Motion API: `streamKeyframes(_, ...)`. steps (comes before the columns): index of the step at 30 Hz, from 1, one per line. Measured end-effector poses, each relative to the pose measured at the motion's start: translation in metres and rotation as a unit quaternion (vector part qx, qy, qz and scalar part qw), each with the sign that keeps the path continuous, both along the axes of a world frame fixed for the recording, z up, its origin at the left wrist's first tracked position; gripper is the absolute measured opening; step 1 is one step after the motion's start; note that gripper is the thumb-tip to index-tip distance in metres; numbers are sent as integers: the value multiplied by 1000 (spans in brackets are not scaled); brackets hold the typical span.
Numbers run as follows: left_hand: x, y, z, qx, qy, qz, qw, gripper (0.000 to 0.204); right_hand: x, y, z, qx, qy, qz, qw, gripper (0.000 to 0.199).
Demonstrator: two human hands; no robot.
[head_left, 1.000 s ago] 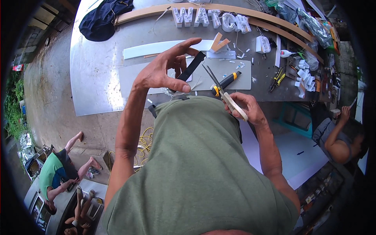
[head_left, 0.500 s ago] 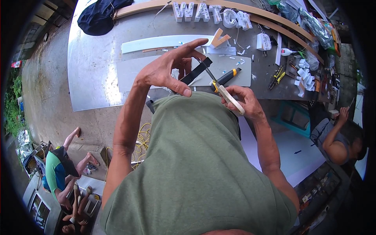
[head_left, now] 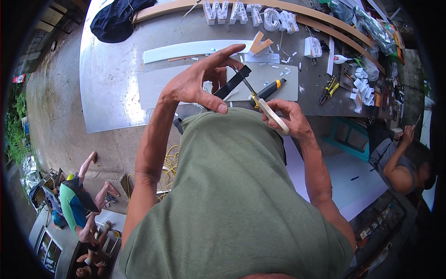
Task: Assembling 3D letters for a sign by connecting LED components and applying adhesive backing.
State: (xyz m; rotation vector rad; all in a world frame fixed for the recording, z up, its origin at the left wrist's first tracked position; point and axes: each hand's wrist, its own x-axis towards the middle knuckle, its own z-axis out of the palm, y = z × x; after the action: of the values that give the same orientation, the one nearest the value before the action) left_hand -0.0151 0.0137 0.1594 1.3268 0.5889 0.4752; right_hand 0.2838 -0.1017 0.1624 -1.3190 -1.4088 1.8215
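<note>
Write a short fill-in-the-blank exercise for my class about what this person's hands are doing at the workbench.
1. The right hand grips a pair of ____ with pale handles.
2. The left hand holds a flat ____ strip against the blades.
3. On the table beyond the hands lies a utility knife with a black and ____ handle.

Missing words: scissors; black; yellow

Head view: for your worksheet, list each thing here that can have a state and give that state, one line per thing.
Left hand: raised, pinching a black strip.
Black strip: held tilted above the table.
Right hand: closed on scissors.
Scissors: blades against the black strip; whether open or closed, cannot tell.
Utility knife: lying flat on a grey sheet.
White block letters: standing in a row.
Dark cloth: crumpled on the table.
</note>
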Motion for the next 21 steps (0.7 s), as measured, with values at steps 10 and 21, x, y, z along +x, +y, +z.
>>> streamKeyframes(10,-1,0,-9,34,-21,0,999,134,-3,0,-1,-6,-24,-9,1000,47)
streamKeyframes(21,0,0,-11,25,-21,0,999,134,1,-1,-8,6,-11,-10,1000,46)
